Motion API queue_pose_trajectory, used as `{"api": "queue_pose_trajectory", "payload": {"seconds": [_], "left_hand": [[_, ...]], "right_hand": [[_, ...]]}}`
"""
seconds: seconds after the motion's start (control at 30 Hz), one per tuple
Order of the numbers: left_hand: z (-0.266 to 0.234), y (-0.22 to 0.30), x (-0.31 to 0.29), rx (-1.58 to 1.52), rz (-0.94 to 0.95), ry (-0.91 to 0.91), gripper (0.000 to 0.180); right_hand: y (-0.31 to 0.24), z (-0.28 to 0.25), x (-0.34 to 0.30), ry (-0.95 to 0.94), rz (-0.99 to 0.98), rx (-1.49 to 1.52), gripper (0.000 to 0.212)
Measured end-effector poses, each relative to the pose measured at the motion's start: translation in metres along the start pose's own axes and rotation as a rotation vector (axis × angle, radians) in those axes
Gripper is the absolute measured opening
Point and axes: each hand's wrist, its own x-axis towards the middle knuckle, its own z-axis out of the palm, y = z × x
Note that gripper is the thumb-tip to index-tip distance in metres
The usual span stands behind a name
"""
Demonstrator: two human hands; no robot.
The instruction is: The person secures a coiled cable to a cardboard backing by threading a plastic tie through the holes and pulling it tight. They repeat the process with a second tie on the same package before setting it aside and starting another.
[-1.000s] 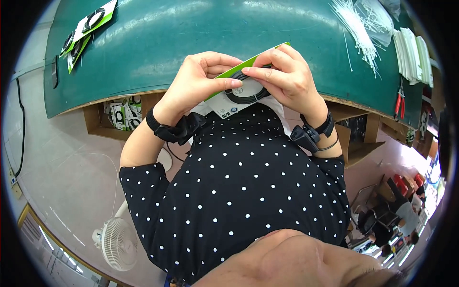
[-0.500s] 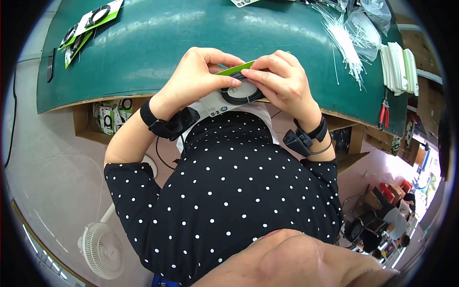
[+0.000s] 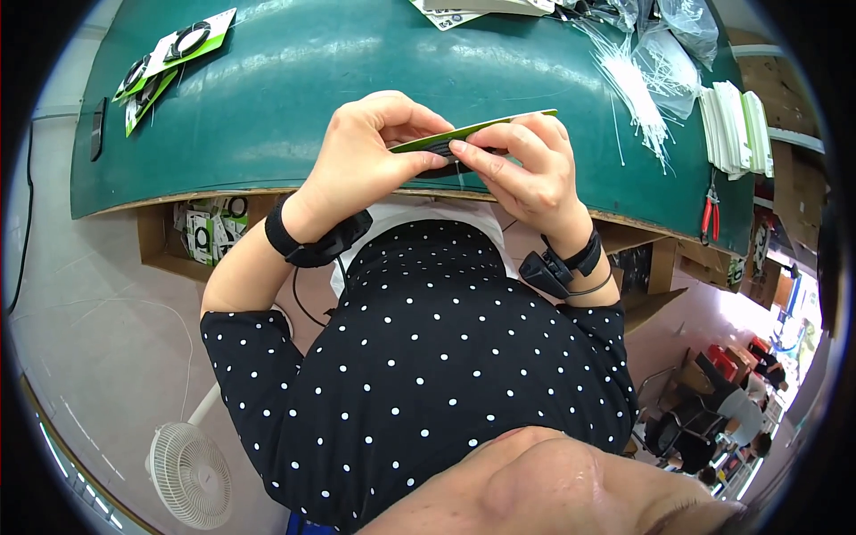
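Above the table's near edge, both my hands hold a green and white card (image 3: 417,144), tilted almost edge-on, with a coiled black cable (image 3: 434,149) against it. My left hand (image 3: 367,141) is closed on the card's left end, its thumb lying along the coil. On the right side, my right hand (image 3: 532,174) pinches the coil and card with thumb and forefinger. A thin white tie (image 3: 458,169) shows below the right fingertips. Most of the card's face is hidden by the tilt.
Carded cables (image 3: 190,41) lie at the table's far left, near a black flat object (image 3: 97,130). Loose white cable ties (image 3: 635,94) and stacked cards (image 3: 733,129) are on the right. Red-handled pliers (image 3: 710,217) hang at the edge. A box of carded cables (image 3: 203,234) sits below left.
The card has tipped from showing its white face and the coil to nearly edge-on. Both hands stay on it; my right hand has shifted slightly lower.
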Motion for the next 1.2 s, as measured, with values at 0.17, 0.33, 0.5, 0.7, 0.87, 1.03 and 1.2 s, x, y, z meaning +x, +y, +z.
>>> {"api": "queue_pose_trajectory", "payload": {"seconds": [0.17,0.33,0.5,0.7,0.87,1.03,1.2], "left_hand": [[0.001,0.008,-0.002,0.222,0.142,0.076,0.021],[0.002,0.008,0.001,0.300,0.202,0.110,0.020],[0.005,0.001,0.009,0.312,0.234,0.159,0.019],[0.001,0.004,0.001,0.475,0.271,0.089,0.021],[0.000,0.011,-0.007,0.636,0.311,0.113,0.019],[0.002,0.015,-0.007,0.431,0.150,0.135,0.019],[-0.010,0.009,0.002,0.187,0.053,0.040,0.022]], "right_hand": [[-0.004,0.002,-0.001,0.082,0.002,-0.044,0.030],[-0.005,0.002,0.002,0.070,0.013,-0.064,0.030],[-0.004,-0.001,0.004,-0.002,0.031,-0.111,0.028],[-0.002,-0.004,-0.005,0.053,0.144,0.127,0.024],[0.035,-0.035,-0.036,0.242,0.331,0.162,0.020],[0.109,-0.056,-0.108,-0.013,0.859,-0.531,0.021],[0.135,-0.076,-0.126,-0.425,1.087,-0.735,0.016]]}}
